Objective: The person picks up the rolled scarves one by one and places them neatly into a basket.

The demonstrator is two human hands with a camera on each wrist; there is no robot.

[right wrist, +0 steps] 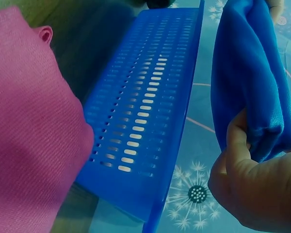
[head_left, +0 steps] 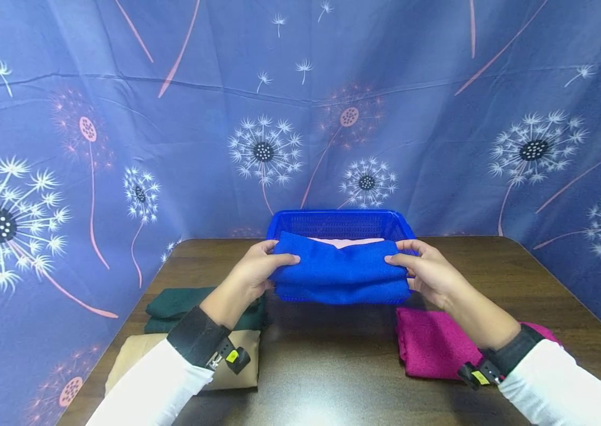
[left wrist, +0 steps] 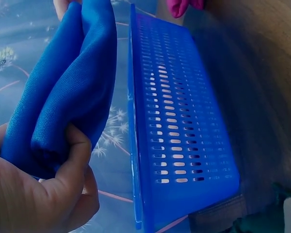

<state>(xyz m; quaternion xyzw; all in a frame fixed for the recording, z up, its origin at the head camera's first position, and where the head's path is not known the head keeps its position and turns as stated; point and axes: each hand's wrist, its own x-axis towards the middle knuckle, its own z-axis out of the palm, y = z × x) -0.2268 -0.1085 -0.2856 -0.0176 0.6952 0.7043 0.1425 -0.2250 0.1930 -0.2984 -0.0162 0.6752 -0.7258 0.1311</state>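
Note:
A folded blue cloth [head_left: 340, 269] is stretched between both hands, over the front of a blue plastic basket [head_left: 343, 216]. My left hand [head_left: 249, 269] grips its left end, thumb on top and fingers beneath. At the opposite end my right hand [head_left: 430, 272] pinches it in the same manner. Both wrist views show the cloth [left wrist: 72, 87] above the rim of the slotted basket [right wrist: 136, 107]. Behind the cloth, part of a pale pink cloth [head_left: 348, 242] shows inside the basket; the rest of it is hidden.
On the left of the wooden table [head_left: 300, 361] lie a folded dark green cloth [head_left: 173, 305] and a beige cloth [head_left: 135, 355], partly under my left forearm. A folded magenta cloth [head_left: 428, 346] lies below my right forearm. A dandelion-patterned curtain [head_left: 194, 148] hangs behind the table.

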